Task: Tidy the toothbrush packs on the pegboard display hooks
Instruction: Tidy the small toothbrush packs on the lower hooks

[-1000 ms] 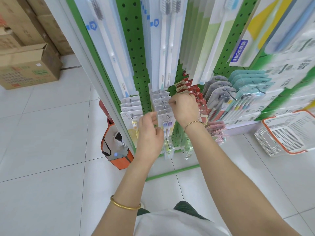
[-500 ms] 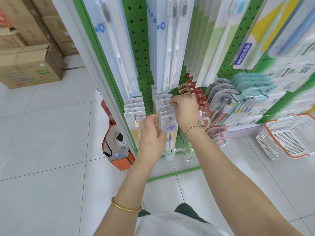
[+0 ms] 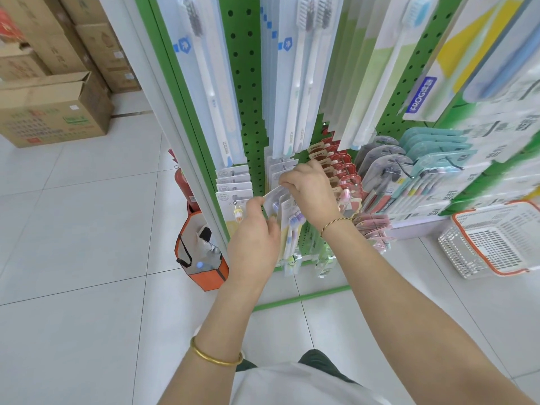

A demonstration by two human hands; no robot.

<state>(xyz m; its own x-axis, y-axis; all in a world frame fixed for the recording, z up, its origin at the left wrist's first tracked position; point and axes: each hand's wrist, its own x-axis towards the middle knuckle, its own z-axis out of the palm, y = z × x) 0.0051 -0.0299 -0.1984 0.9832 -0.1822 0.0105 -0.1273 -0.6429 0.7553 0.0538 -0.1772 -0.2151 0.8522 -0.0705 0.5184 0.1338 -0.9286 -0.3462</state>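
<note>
White toothbrush packs (image 3: 287,206) are pinched by left hand (image 3: 253,233) and right hand (image 3: 310,194).

Floor: glossy white square tiles (image 3: 73,229).
Far left: brown cardboard box with open flaps (image 3: 55,112), with more stacked brown cartons (image 3: 87,39) behind it.
Middle: orange fabric bag with black strap (image 3: 204,267); behind it stands a red cylinder (image 3: 181,182), possibly a fire extinguisher.
Right: white mesh plastic basket with orange rim (image 3: 458,255), on the tiles.

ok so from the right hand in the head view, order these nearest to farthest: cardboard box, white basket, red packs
1. red packs, just right of the right hand
2. white basket, on the floor further right
3. cardboard box, far left across the floor
</note>
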